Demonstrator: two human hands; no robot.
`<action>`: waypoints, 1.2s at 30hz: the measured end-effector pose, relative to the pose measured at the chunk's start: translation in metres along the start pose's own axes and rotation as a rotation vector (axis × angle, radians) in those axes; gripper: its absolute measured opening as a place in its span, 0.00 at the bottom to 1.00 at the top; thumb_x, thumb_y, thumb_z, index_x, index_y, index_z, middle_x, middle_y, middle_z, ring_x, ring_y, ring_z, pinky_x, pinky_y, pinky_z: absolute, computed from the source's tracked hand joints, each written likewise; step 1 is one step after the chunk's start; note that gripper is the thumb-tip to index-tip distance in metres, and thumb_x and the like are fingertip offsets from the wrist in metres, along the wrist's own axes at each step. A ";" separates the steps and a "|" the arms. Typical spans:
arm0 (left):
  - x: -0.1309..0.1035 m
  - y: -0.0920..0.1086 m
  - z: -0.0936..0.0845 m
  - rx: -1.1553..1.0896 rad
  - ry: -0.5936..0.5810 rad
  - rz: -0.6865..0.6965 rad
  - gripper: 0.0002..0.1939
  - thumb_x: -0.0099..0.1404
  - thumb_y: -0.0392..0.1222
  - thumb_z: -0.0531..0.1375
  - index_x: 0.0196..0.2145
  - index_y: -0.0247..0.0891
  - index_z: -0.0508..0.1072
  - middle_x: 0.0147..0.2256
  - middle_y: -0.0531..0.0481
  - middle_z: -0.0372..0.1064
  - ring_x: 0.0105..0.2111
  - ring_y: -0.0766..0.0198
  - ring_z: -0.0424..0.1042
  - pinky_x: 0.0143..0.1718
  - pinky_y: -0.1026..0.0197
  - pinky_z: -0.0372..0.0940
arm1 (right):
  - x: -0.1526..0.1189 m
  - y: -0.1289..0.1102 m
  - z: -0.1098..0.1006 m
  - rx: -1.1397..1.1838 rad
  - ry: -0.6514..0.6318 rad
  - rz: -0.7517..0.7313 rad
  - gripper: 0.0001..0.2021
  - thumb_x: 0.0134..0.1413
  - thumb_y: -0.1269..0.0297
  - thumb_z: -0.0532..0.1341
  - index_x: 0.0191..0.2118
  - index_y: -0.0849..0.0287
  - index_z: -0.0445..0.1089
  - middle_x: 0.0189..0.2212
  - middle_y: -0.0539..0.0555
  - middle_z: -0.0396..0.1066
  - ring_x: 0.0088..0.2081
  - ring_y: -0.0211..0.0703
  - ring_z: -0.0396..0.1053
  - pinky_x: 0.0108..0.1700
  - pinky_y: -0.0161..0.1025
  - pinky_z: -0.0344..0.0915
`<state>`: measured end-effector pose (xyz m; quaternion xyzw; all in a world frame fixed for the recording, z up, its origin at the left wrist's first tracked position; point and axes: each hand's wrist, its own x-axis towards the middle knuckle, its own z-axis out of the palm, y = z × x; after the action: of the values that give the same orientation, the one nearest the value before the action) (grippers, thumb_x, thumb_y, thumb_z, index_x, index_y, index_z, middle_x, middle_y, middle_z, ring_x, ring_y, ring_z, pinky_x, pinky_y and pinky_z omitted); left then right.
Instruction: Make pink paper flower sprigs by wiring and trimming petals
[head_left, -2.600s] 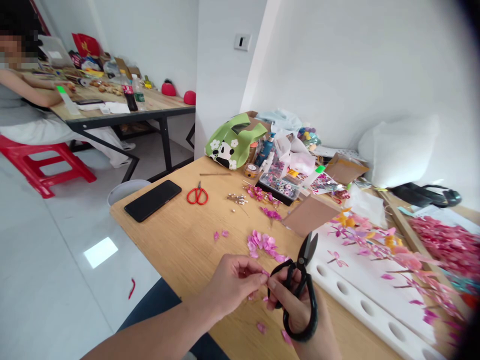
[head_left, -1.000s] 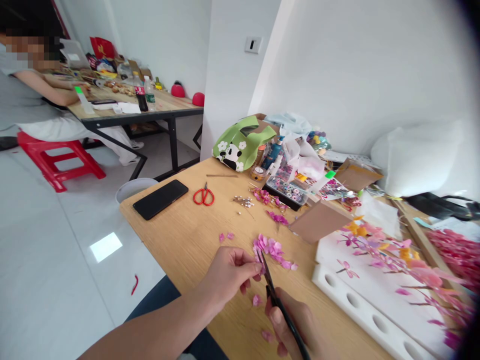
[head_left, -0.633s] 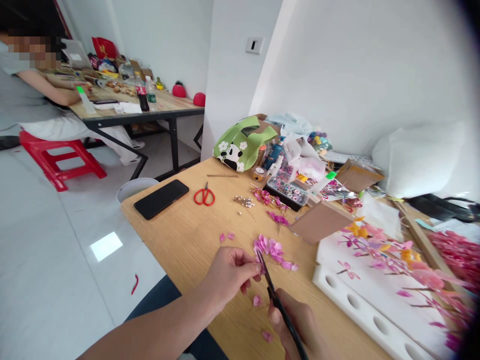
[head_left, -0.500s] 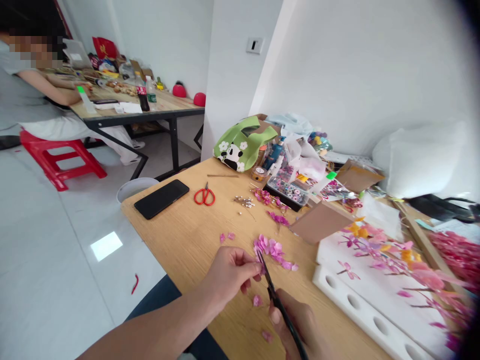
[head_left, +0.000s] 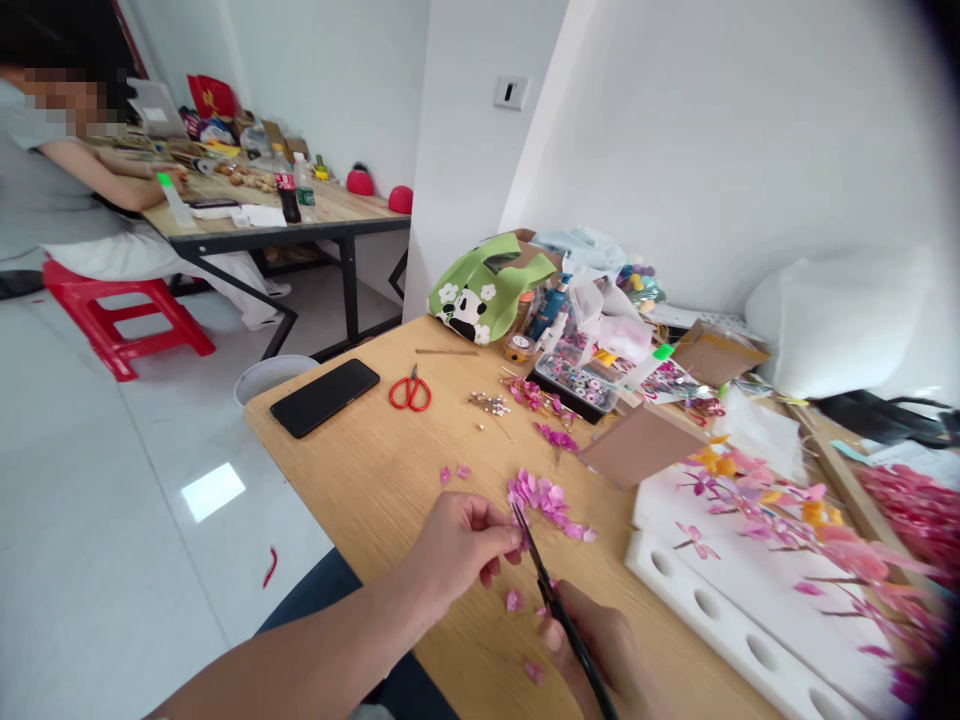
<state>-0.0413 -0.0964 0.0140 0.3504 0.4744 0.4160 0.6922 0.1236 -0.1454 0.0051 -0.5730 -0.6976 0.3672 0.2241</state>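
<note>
My left hand [head_left: 469,545] pinches a small pink petal piece, largely hidden by its fingertips. My right hand [head_left: 596,640] is wrapped round black scissors [head_left: 551,590], whose tips point up and left to the petal at my left fingertips. Just beyond the scissor tips lies a pile of pink petals [head_left: 551,497] on the wooden table [head_left: 360,480]. Loose petals [head_left: 514,600] are scattered near both hands, with two more [head_left: 454,473] behind my left hand.
Red-handled scissors [head_left: 409,391] and a black phone [head_left: 325,397] lie at the back left. White foam [head_left: 720,610] with pink and orange flowers stands at right. Behind are a bead box [head_left: 577,385] and a green bag [head_left: 480,290]. A person [head_left: 67,180] sits at another table.
The black scissors have shifted slightly at the petal, and a small petal now shows beside their pivot. My left hand keeps its pinch in nearly the same place.
</note>
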 end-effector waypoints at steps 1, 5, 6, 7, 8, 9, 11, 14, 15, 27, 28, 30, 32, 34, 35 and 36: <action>0.000 0.000 0.000 -0.001 -0.002 -0.001 0.08 0.46 0.42 0.62 0.19 0.33 0.71 0.19 0.52 0.68 0.15 0.72 0.60 0.16 0.67 0.53 | 0.000 0.001 0.000 -0.003 0.005 -0.005 0.26 0.56 0.38 0.47 0.24 0.56 0.58 0.15 0.44 0.51 0.17 0.34 0.49 0.22 0.35 0.41; 0.000 0.000 -0.002 -0.002 -0.016 -0.004 0.07 0.46 0.41 0.61 0.19 0.34 0.71 0.18 0.52 0.68 0.15 0.72 0.59 0.16 0.67 0.52 | 0.000 0.008 -0.001 -0.024 -0.001 -0.046 0.24 0.57 0.40 0.49 0.23 0.55 0.55 0.14 0.43 0.50 0.16 0.33 0.48 0.21 0.35 0.40; 0.000 0.000 -0.002 -0.001 -0.021 -0.005 0.07 0.46 0.41 0.61 0.19 0.33 0.71 0.18 0.52 0.68 0.15 0.72 0.59 0.16 0.67 0.52 | -0.001 0.009 -0.001 -0.027 -0.003 -0.053 0.23 0.56 0.40 0.50 0.23 0.55 0.55 0.14 0.43 0.50 0.16 0.33 0.48 0.22 0.35 0.40; 0.000 0.000 -0.002 -0.001 -0.024 -0.007 0.07 0.46 0.41 0.61 0.19 0.33 0.71 0.18 0.52 0.68 0.15 0.72 0.59 0.16 0.67 0.52 | -0.001 0.010 -0.002 -0.031 -0.008 -0.057 0.23 0.56 0.40 0.51 0.23 0.55 0.55 0.14 0.43 0.50 0.16 0.33 0.48 0.22 0.35 0.40; 0.000 0.000 -0.002 -0.001 -0.026 -0.008 0.07 0.45 0.41 0.61 0.19 0.33 0.71 0.18 0.52 0.68 0.15 0.72 0.59 0.16 0.67 0.52 | -0.001 0.011 -0.003 -0.037 -0.016 -0.057 0.24 0.56 0.40 0.51 0.23 0.55 0.55 0.14 0.43 0.50 0.16 0.33 0.48 0.22 0.35 0.40; 0.000 0.000 -0.002 0.000 -0.027 -0.010 0.07 0.45 0.41 0.61 0.19 0.33 0.71 0.18 0.52 0.68 0.15 0.72 0.59 0.16 0.67 0.52 | -0.001 0.012 -0.003 -0.044 -0.025 -0.055 0.24 0.56 0.39 0.50 0.23 0.55 0.55 0.14 0.43 0.50 0.16 0.33 0.48 0.22 0.35 0.40; -0.001 0.001 -0.003 0.005 -0.028 -0.016 0.07 0.45 0.41 0.61 0.19 0.33 0.71 0.18 0.52 0.68 0.15 0.72 0.59 0.16 0.67 0.52 | -0.002 0.013 -0.004 -0.058 -0.041 -0.049 0.24 0.56 0.39 0.49 0.23 0.55 0.55 0.14 0.43 0.50 0.17 0.34 0.48 0.21 0.35 0.40; -0.002 0.001 -0.003 0.010 -0.035 -0.024 0.07 0.45 0.40 0.61 0.18 0.33 0.71 0.18 0.52 0.68 0.15 0.72 0.59 0.16 0.67 0.52 | -0.003 0.014 -0.005 -0.075 -0.063 -0.040 0.25 0.56 0.37 0.47 0.23 0.55 0.56 0.15 0.44 0.50 0.17 0.34 0.49 0.21 0.35 0.40; -0.003 0.001 -0.003 0.007 -0.036 -0.027 0.07 0.45 0.40 0.61 0.18 0.33 0.71 0.18 0.52 0.68 0.15 0.72 0.59 0.16 0.67 0.52 | -0.003 0.014 -0.006 -0.085 -0.071 -0.035 0.26 0.56 0.37 0.46 0.24 0.55 0.56 0.15 0.43 0.50 0.17 0.34 0.49 0.21 0.35 0.40; -0.006 0.000 -0.004 -0.025 -0.048 -0.049 0.06 0.44 0.40 0.62 0.17 0.33 0.72 0.17 0.52 0.69 0.15 0.72 0.59 0.16 0.67 0.51 | -0.004 0.008 -0.013 -0.164 -0.170 -0.011 0.29 0.54 0.33 0.44 0.23 0.56 0.55 0.15 0.43 0.46 0.18 0.32 0.44 0.21 0.34 0.40; -0.006 -0.001 -0.004 -0.029 -0.049 -0.048 0.06 0.44 0.39 0.62 0.17 0.33 0.72 0.18 0.52 0.69 0.15 0.72 0.59 0.16 0.67 0.51 | -0.005 0.008 -0.013 -0.158 -0.162 -0.010 0.28 0.54 0.34 0.45 0.23 0.56 0.55 0.15 0.42 0.46 0.18 0.32 0.44 0.21 0.34 0.40; -0.006 -0.002 -0.004 -0.033 -0.054 -0.043 0.06 0.45 0.39 0.62 0.18 0.33 0.72 0.18 0.52 0.69 0.15 0.73 0.59 0.16 0.67 0.51 | -0.006 0.007 -0.012 -0.127 -0.133 -0.011 0.27 0.53 0.35 0.49 0.22 0.56 0.56 0.15 0.42 0.45 0.18 0.32 0.42 0.21 0.34 0.38; -0.006 -0.002 -0.005 -0.028 -0.061 -0.039 0.06 0.46 0.39 0.62 0.18 0.33 0.73 0.18 0.51 0.69 0.15 0.73 0.59 0.16 0.67 0.51 | -0.006 0.006 -0.011 -0.061 -0.086 0.001 0.26 0.51 0.36 0.52 0.22 0.56 0.57 0.14 0.42 0.45 0.17 0.31 0.43 0.21 0.35 0.37; -0.005 -0.002 -0.005 -0.030 -0.066 -0.029 0.07 0.46 0.40 0.63 0.19 0.32 0.75 0.19 0.51 0.70 0.15 0.73 0.59 0.16 0.67 0.51 | -0.005 0.007 -0.010 0.040 -0.020 0.049 0.25 0.50 0.36 0.55 0.21 0.56 0.57 0.14 0.42 0.45 0.16 0.32 0.45 0.20 0.34 0.39; -0.005 -0.002 -0.006 -0.035 -0.068 -0.025 0.07 0.47 0.40 0.64 0.20 0.32 0.75 0.19 0.50 0.70 0.15 0.73 0.59 0.16 0.67 0.52 | -0.004 0.007 -0.011 0.099 0.021 0.082 0.25 0.49 0.37 0.56 0.21 0.55 0.57 0.14 0.42 0.47 0.16 0.32 0.47 0.19 0.34 0.41; -0.005 -0.002 -0.006 -0.043 -0.071 -0.021 0.08 0.47 0.41 0.65 0.21 0.31 0.76 0.19 0.50 0.70 0.15 0.73 0.58 0.16 0.67 0.51 | -0.002 0.007 -0.012 0.156 0.061 0.111 0.24 0.48 0.38 0.58 0.22 0.55 0.58 0.14 0.42 0.49 0.15 0.32 0.50 0.18 0.33 0.44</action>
<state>-0.0476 -0.1014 0.0127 0.3450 0.4443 0.4061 0.7202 0.1372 -0.1442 0.0074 -0.6027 -0.6267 0.4146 0.2686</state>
